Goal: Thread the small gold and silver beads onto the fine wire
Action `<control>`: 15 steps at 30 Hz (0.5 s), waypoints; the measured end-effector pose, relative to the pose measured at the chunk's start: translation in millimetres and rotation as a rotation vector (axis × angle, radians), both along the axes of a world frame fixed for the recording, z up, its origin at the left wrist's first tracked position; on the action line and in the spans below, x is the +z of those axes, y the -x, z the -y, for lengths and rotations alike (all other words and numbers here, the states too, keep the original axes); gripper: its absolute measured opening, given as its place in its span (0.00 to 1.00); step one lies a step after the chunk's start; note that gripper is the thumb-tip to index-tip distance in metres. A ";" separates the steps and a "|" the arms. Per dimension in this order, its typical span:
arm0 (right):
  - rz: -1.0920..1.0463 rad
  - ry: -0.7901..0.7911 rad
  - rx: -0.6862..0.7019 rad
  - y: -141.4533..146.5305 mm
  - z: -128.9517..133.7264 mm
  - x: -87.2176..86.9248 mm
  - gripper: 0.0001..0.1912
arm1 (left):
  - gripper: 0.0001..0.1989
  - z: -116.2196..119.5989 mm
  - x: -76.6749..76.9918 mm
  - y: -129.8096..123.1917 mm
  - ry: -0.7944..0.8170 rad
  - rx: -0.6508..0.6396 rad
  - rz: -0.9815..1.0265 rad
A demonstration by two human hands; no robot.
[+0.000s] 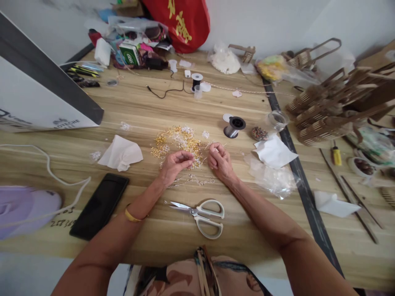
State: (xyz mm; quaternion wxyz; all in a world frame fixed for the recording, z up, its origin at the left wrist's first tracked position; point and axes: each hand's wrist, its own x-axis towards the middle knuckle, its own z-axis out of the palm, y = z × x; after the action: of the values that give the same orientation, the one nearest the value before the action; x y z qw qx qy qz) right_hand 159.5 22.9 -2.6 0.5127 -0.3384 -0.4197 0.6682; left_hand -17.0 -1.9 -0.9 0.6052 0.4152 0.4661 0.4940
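Observation:
My left hand is closed in a pinch at the near edge of a pile of small gold and silver jewelry findings. What sits between its fingertips is too small to make out. To the right, my right hand has its fingers curled together; thin pale pins or wires show around its fingertips, but I cannot tell which it holds. A thin chain lies on the wood just below both hands. Nearer to me rest the scissors with cream handles, blades pointing left.
A spool of wire stands beyond my right hand, near a bunch of dark beads. On the left are a tissue, a black phone and a large box. Wooden baskets stack at right.

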 end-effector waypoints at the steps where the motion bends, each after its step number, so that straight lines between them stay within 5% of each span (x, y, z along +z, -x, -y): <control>1: -0.006 -0.006 0.001 -0.1 0.4 0.0 0.17 | 0.13 -0.1 -0.7 -0.1 -0.002 0.000 -0.008; 15: 0.015 -0.053 0.019 -0.2 0.8 2.7 0.16 | 0.16 -2.7 -8.9 1.1 -0.016 0.024 0.009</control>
State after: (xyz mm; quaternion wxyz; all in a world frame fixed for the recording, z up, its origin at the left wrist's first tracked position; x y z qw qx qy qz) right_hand 159.7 22.0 0.1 0.5120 -0.3260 -0.4442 0.6590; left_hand -18.1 0.8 -9.7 0.5981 0.4119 0.4644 0.5068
